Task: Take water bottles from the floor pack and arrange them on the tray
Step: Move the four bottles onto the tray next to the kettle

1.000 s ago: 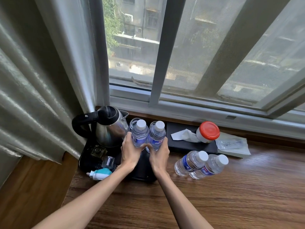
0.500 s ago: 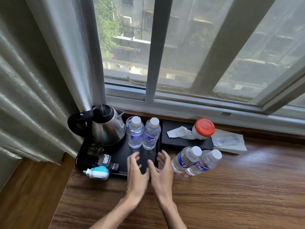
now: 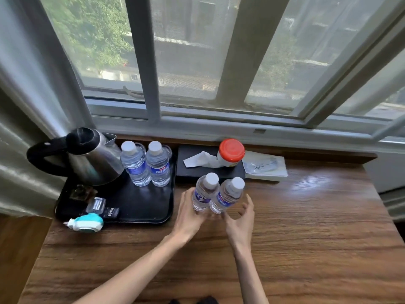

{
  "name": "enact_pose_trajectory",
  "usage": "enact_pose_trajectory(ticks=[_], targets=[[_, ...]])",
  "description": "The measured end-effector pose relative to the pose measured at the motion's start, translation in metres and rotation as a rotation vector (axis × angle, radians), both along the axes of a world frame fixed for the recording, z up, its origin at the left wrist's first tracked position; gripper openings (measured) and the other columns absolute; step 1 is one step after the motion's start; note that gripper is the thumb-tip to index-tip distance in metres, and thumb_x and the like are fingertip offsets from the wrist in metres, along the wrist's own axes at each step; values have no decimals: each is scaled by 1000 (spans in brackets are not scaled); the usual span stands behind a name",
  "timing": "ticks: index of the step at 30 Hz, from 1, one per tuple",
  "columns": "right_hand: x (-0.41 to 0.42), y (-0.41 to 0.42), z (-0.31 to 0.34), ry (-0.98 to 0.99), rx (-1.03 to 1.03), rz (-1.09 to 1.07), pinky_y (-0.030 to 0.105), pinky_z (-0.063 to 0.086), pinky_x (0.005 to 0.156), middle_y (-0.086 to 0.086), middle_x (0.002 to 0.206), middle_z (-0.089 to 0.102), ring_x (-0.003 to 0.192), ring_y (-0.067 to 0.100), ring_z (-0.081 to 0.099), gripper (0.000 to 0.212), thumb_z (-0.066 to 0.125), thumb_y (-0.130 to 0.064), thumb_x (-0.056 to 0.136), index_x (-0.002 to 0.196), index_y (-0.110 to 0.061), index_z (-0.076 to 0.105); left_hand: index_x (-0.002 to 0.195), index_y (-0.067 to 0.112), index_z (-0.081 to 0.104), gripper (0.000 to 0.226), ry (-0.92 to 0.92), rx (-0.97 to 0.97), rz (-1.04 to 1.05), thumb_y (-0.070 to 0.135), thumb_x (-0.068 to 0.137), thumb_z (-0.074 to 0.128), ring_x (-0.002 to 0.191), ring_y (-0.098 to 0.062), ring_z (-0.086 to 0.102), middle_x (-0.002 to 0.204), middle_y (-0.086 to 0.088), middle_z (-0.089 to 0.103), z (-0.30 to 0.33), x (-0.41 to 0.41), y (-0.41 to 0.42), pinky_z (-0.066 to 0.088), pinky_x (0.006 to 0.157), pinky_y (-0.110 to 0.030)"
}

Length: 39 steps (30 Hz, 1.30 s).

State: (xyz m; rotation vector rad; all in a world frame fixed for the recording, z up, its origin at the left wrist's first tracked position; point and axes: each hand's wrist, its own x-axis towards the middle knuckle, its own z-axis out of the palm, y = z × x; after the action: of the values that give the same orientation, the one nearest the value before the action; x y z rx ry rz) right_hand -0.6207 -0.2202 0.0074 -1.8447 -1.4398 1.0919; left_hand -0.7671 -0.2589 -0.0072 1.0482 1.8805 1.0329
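Two clear water bottles with white caps and blue labels (image 3: pixel 135 166) (image 3: pixel 158 167) stand side by side at the back of the black tray (image 3: pixel 151 207). Two more of the same bottles (image 3: pixel 205 194) (image 3: pixel 228 197) stand on the wooden table just right of the tray. My left hand (image 3: pixel 188 216) cups the lower left side of the nearer-left bottle, fingers curled round it. My right hand (image 3: pixel 241 218) hovers just right of the other bottle, fingers spread and curled, with a small gap to it. The floor pack is out of view.
A steel kettle with a black handle (image 3: pixel 87 159) fills the tray's back left; sachets and a teal and white device (image 3: pixel 86 223) sit at its front left. A black tissue box (image 3: pixel 197 172) with a red-lidded jar (image 3: pixel 231 151) and a packet (image 3: pixel 265 166) lie behind the loose bottles. Window wall behind, curtain left.
Both hands let go of the two bottles on the tray, drew back, then moved right to the pair on the table. The left hand now wraps one; the view has tilted down.
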Motion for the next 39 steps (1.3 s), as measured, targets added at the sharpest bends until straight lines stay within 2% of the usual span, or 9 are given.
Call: enact_pose_trajectory(ticks=[2,6,12,21,25,29,33,37,39], targets=[[2,15,-3,10,9,113,43,40,113,-1,145,52,135,16,49,87,87,-18,71,147,-24,43,108,24,61,60,30,-3,24,57,64,86,106,-21,64,104,6,66,-3,0,8,52,80,-29],[1,24,-6,103,8,228,38,53,98,-9,123,69,115,7,64,73,89,-32,69,133,-29,54,125,24,58,67,19,59,99,40,68,89,112,-6,59,121,10,63,9,3,13,50,94,-28],[6,16,-7,186,-5,198,47,59,86,-10,105,75,98,9,71,62,91,-41,65,119,-31,61,106,26,65,57,-18,-23,204,39,58,93,90,-5,68,94,12,72,13,7,9,56,76,-28],[-12,-45,16,303,-40,280,29,58,85,-12,104,77,97,8,73,53,93,-15,67,113,-28,69,95,32,69,49,-103,6,378,22,54,94,87,-13,74,88,11,77,20,-14,-61,60,77,-46],[-48,-57,24,319,-30,367,31,57,90,-9,111,75,103,7,70,55,93,-20,67,115,-27,68,90,35,70,51,-105,24,466,21,49,97,78,2,69,87,14,77,30,-48,-83,62,77,-39],[-92,-60,26,313,-4,410,37,58,88,-12,111,74,102,6,70,60,93,-34,66,119,-28,67,99,32,70,63,-109,50,523,28,43,97,91,-10,74,94,7,78,33,-87,-92,60,80,-35],[-129,-59,21,269,70,370,41,57,88,-13,110,74,104,4,68,61,90,-52,64,116,-29,68,100,20,67,62,-39,52,524,11,47,99,77,5,68,85,12,75,38,-115,-86,52,67,-8],[-154,-53,17,250,117,319,40,55,90,-15,110,69,104,7,67,60,91,-44,63,116,-28,69,103,18,69,63,43,12,504,22,47,99,79,13,61,90,11,73,37,-133,-74,43,61,-1],[-162,-49,14,248,130,305,40,55,91,-14,112,68,106,10,67,62,91,-45,62,118,-27,68,102,17,70,62,65,-9,496,24,48,98,79,2,65,90,10,72,35,-139,-68,43,60,-2]])
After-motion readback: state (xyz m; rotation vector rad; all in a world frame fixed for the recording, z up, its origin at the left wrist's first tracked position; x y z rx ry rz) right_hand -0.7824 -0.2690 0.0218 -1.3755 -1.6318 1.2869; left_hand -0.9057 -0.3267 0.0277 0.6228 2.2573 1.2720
